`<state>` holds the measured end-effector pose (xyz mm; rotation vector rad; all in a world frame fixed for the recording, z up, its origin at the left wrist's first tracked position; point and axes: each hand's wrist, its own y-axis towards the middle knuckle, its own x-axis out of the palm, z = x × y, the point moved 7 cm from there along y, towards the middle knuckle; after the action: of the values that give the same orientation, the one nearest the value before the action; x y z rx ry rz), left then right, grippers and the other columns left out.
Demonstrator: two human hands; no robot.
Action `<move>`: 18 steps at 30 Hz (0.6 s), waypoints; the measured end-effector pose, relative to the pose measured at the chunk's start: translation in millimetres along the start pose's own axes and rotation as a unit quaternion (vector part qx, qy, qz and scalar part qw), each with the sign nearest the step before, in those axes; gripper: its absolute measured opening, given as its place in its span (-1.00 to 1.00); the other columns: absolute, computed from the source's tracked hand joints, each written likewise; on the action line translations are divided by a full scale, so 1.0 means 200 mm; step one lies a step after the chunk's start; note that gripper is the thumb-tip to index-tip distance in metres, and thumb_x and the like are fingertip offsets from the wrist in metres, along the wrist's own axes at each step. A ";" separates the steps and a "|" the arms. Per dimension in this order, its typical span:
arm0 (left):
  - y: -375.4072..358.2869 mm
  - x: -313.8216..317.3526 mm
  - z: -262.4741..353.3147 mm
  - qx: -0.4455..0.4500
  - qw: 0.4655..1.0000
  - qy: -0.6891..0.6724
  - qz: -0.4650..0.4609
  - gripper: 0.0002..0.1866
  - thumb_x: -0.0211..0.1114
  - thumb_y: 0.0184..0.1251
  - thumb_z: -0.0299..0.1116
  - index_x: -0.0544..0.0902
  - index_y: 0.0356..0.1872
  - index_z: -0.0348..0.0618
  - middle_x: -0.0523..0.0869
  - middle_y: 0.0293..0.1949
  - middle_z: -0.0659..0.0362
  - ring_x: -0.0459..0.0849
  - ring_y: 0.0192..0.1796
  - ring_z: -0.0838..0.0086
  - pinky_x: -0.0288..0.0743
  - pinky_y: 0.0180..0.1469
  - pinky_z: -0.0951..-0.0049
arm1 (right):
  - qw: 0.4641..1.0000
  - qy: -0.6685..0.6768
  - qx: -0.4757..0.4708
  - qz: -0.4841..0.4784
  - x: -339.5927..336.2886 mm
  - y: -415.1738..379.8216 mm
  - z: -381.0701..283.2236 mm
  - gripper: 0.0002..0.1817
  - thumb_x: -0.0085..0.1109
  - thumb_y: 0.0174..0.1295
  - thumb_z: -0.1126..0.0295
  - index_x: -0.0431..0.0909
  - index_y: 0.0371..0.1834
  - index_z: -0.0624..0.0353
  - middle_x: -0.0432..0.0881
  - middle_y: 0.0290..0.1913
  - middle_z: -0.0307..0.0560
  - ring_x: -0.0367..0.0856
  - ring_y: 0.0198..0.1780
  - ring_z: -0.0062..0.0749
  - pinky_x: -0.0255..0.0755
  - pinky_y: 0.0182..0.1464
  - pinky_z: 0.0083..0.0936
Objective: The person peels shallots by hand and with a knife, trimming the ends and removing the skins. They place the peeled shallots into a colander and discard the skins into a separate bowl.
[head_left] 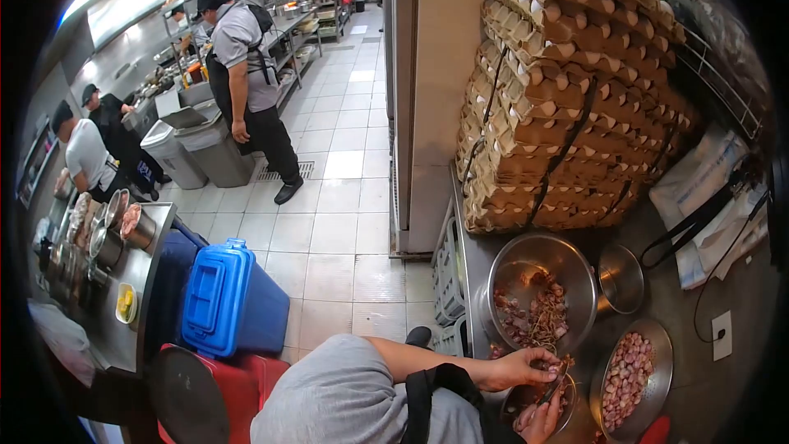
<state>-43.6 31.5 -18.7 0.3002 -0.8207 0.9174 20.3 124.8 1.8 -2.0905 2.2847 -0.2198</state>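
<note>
My left hand pinches a small shallot over a metal bowl at the lower right. Just below it, my right hand is closed around a small knife, its blade near the shallot. Above my hands, a large steel bowl holds shallots with skins and dry peelings. To the right stands a perforated colander with many pinkish shallots. A smaller steel bowl sits beside the large one.
Tall stacked egg trays stand behind the bowls. A blue lidded bin and red container are at left. A person stands in the aisle by grey bins; several other people work at far left.
</note>
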 end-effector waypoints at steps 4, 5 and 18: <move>0.01 0.02 0.02 -0.003 1.000 0.026 -0.010 -0.65 0.22 0.22 -0.40 0.41 0.01 -0.19 0.50 -0.10 0.27 0.44 0.00 0.62 0.33 0.07 0.62 | 1.000 -0.007 -0.013 0.010 -0.02 -0.03 -0.03 -0.47 -0.12 0.30 0.22 0.13 0.30 0.18 0.25 -0.70 -0.31 0.12 -0.71 -0.70 -0.04 -0.67 -0.72; 0.01 0.04 0.00 -0.020 0.999 0.029 -0.015 -0.66 0.21 0.23 -0.40 0.41 0.01 -0.18 0.50 -0.10 0.28 0.43 0.00 0.62 0.32 0.07 0.62 | 1.000 -0.005 -0.015 0.013 -0.03 -0.05 -0.04 -0.47 -0.12 0.30 0.22 0.13 0.30 0.19 0.25 -0.70 -0.31 0.13 -0.71 -0.70 -0.03 -0.67 -0.71; 0.04 0.22 -0.10 -0.108 0.990 0.041 -0.078 -0.72 0.08 0.30 -0.48 0.33 0.02 -0.13 0.44 -0.07 0.22 0.46 0.01 0.52 0.42 0.08 0.42 | 0.993 0.079 -0.057 0.070 -0.18 -0.23 0.06 -0.55 -0.21 0.36 0.39 0.12 0.31 0.15 0.22 -0.61 -0.33 0.17 -0.64 -0.69 0.10 -0.59 -0.77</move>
<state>-25.3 72.1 -0.8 0.1348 -0.8019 0.6832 70.9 156.3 -6.0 -2.0188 2.5809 -0.2640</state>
